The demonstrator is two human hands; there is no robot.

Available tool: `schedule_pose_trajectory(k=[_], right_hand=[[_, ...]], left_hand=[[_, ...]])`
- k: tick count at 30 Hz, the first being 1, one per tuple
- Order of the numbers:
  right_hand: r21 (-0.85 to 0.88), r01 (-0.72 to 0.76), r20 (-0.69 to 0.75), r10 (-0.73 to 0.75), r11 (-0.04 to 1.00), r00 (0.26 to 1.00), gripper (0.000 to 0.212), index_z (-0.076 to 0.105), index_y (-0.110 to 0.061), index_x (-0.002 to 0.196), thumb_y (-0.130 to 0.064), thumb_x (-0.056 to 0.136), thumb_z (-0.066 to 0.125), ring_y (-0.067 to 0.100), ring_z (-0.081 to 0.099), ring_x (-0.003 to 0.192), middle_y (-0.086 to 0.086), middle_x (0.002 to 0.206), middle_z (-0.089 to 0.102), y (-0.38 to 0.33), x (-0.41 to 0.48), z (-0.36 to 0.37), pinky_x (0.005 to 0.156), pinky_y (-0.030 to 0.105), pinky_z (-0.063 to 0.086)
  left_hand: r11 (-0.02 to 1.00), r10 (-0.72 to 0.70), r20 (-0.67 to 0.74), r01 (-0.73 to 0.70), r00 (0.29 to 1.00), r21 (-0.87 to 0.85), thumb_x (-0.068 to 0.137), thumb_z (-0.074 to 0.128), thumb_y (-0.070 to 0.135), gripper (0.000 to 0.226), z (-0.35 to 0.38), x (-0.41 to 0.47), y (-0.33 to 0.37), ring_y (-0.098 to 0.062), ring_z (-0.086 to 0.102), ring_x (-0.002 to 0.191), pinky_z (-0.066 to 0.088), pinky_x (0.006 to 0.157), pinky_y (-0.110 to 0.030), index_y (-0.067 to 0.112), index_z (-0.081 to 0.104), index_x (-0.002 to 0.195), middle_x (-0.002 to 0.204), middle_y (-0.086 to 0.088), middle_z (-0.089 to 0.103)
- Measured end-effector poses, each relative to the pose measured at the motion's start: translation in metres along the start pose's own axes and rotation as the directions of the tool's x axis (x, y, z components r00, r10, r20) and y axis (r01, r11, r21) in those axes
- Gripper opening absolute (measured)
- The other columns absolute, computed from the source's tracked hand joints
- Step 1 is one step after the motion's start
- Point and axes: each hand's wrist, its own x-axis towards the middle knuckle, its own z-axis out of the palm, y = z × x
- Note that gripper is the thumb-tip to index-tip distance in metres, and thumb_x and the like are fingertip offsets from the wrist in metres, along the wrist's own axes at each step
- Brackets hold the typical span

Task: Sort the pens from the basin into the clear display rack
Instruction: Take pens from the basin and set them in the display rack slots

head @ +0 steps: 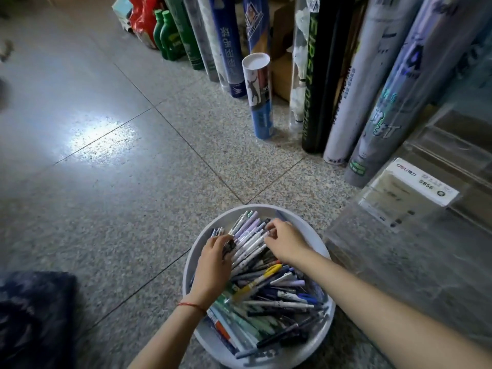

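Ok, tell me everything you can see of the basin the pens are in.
The basin is round, pale grey-white, apparently smooth plastic with a plain rim. It stands upright on the speckled tiled floor, close beside the clear display rack on its right; whether they touch is unclear. It is heaped with mixed pens lying crosswise. The left hand and right hand reach into its far half, fingers curled on a bundle of pale pens.

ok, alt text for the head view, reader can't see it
Two hands dig into a round white plastic basin of pens on a speckled tiled floor: the left hand grips dark pens, the right hand pinches pale white and lilac pens. A clear acrylic display rack stands right of it.
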Motion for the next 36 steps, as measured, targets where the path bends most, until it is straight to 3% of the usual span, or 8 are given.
schedule_pose_trajectory(k=[7, 11, 14, 19, 25, 30, 33, 36], right_hand=[[-0.197, -0.011, 0.009, 0.013, 0.980, 1.000, 0.031, 0.046, -0.007, 0.119, -0.028, 0.097, 0.038, 0.033, 0.051, 0.108, 0.013, 0.128, 0.043, -0.018, 0.025, 0.009, 0.093, 0.043, 0.044], [-0.250, -0.006, 0.053, 0.020, 0.968, 0.998, 0.018, 0.045, -0.013, 0.098, -0.030, 0.097, 0.039, 0.031, 0.054, 0.100, 0.012, 0.128, 0.042, -0.020, 0.031, 0.016, 0.091, 0.043, 0.045], [-0.227, 0.025, 0.081, -0.006, 0.974, 0.997, 0.022, 0.052, -0.011, 0.105, -0.030, 0.096, 0.045, 0.030, 0.054, 0.104, 0.010, 0.128, 0.044, -0.022, 0.031, 0.018, 0.092, 0.042, 0.045], [-0.003, -0.001, 0.021, 0.002, 1.000, 1.000, 0.020, 0.052, -0.017, 0.071, -0.023, 0.089, 0.059, 0.025, 0.057, 0.084, 0.004, 0.083, 0.059, -0.020, 0.036, 0.018, 0.073, 0.031, 0.044], [0.136, 0.052, 0.018, -0.055, 0.989, 0.998, 0.005, 0.065, -0.010, 0.081, -0.011, 0.086, 0.065, -0.002, 0.050, 0.046, -0.006, 0.062, 0.055, -0.018, 0.032, -0.008, 0.053, 0.016, 0.042], [0.139, 0.144, 0.037, -0.151, 0.980, 0.988, 0.009, 0.068, -0.006, 0.091, -0.009, 0.083, 0.068, 0.014, 0.060, 0.072, -0.001, 0.076, 0.061, -0.030, 0.021, -0.039, 0.078, 0.030, 0.054], [0.192, 0.265, 0.066, -0.282, 0.945, 0.957, 0.007, 0.065, -0.011, 0.079, -0.005, 0.083, 0.067, 0.011, 0.059, 0.063, 0.001, 0.072, 0.062, -0.049, 0.004, -0.068, 0.065, 0.023, 0.055], [0.231, 0.357, 0.081, -0.384, 0.905, 0.920, 0.008, 0.065, -0.002, 0.092, -0.002, 0.084, 0.065, 0.005, 0.057, 0.057, 0.003, 0.072, 0.061, -0.068, -0.019, -0.103, 0.054, 0.014, 0.049]], left_hand=[[0.996, -0.051, -0.024, 0.049, 0.998, -0.074, 0.086, 0.043, -0.005, 0.044, 0.009, 0.001, -0.010, -0.018, 0.043, 0.120, 0.028, 0.097, -0.015, 0.009, 0.047, 0.128, 0.126, -0.006, 0.045], [0.998, 0.025, -0.058, -0.028, 0.998, -0.051, 0.092, 0.041, 0.001, 0.045, 0.017, -0.002, -0.014, -0.018, 0.039, 0.124, 0.026, 0.102, -0.022, 0.010, 0.041, 0.136, 0.133, -0.006, 0.041], [0.999, 0.052, -0.067, -0.052, 0.996, 0.002, 0.094, 0.034, 0.016, 0.042, 0.026, -0.002, -0.017, -0.025, 0.042, 0.123, 0.029, 0.101, -0.030, 0.010, 0.045, 0.134, 0.132, -0.010, 0.045], [1.000, -0.003, -0.072, 0.001, 0.997, -0.029, 0.089, 0.027, 0.037, 0.053, 0.030, -0.002, -0.016, -0.022, 0.035, 0.129, 0.025, 0.106, -0.033, 0.013, 0.050, 0.130, 0.137, -0.009, 0.042], [0.999, 0.035, -0.050, -0.033, 0.998, 0.024, 0.088, 0.032, 0.045, 0.053, 0.028, -0.002, -0.018, -0.027, 0.032, 0.133, 0.025, 0.109, -0.042, 0.022, 0.048, 0.132, 0.142, -0.011, 0.037], [0.985, 0.160, -0.088, -0.154, 0.983, 0.080, 0.084, 0.029, 0.056, 0.058, 0.015, -0.004, 0.002, -0.027, 0.028, 0.134, 0.021, 0.109, -0.040, 0.023, 0.055, 0.125, 0.143, -0.008, 0.037], [0.969, 0.218, -0.092, -0.227, 0.972, -0.102, 0.086, 0.051, 0.044, 0.044, -0.001, 0.000, 0.034, -0.015, 0.049, 0.114, 0.037, 0.097, -0.027, 0.015, 0.056, 0.119, 0.120, -0.003, 0.057], [0.902, 0.128, 0.088, -0.079, 0.988, -0.424, 0.086, 0.060, 0.025, 0.015, -0.021, 0.001, 0.081, -0.016, 0.060, 0.069, 0.051, 0.066, -0.031, 0.019, 0.054, 0.099, 0.081, -0.001, 0.064]])
